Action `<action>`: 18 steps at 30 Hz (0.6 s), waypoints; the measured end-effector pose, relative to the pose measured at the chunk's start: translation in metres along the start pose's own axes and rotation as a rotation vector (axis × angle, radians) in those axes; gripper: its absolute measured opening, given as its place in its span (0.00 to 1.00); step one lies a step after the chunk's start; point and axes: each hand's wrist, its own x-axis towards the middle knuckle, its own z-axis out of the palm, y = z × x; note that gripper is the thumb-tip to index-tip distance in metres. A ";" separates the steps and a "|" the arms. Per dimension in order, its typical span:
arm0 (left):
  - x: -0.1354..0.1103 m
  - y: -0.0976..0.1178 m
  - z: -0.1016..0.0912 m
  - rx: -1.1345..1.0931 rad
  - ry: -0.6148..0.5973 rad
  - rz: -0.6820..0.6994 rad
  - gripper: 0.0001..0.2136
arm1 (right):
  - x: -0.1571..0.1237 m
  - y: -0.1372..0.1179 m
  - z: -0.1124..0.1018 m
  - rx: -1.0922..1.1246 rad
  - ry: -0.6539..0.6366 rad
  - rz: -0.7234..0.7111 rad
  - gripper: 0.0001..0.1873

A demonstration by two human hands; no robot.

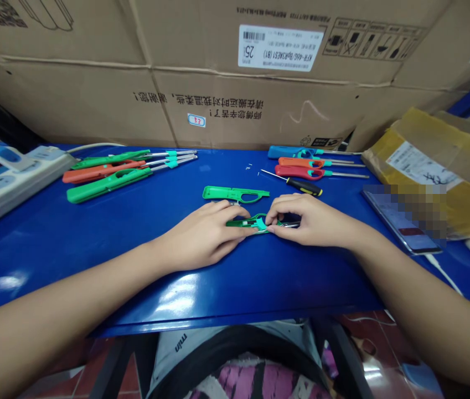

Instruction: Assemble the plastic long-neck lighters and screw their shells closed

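Both hands meet at the middle of the blue table (93, 238). My left hand (203, 235) lies over the handle end of a green utility lighter (255, 223), fingers closed on it. My right hand (307, 219) pinches the lighter's teal collar and metal tube end. Just beyond the hands lies a separate green lighter shell half (235, 193). A yellow-and-black screwdriver (297, 183) rests behind my right hand.
Green and orange lighters (110, 169) lie at back left, blue, orange and red lighters (309, 163) at back right. A white power strip (6, 177) sits at far left. A phone (401, 221), yellow parcel (434, 160) and cardboard boxes (226, 72) stand at right and behind.
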 end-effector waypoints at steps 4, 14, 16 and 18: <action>-0.001 0.001 -0.002 -0.183 0.120 -0.021 0.15 | 0.002 -0.004 0.004 -0.021 0.092 -0.076 0.06; -0.003 -0.029 -0.013 -0.082 0.236 -0.382 0.11 | 0.005 -0.005 0.019 -0.010 0.077 -0.158 0.05; -0.003 -0.035 -0.008 -0.148 0.236 -0.402 0.12 | 0.005 -0.004 0.021 0.001 0.066 -0.154 0.04; -0.003 -0.039 -0.005 -0.207 0.241 -0.410 0.13 | 0.005 -0.004 0.021 0.010 0.056 -0.149 0.03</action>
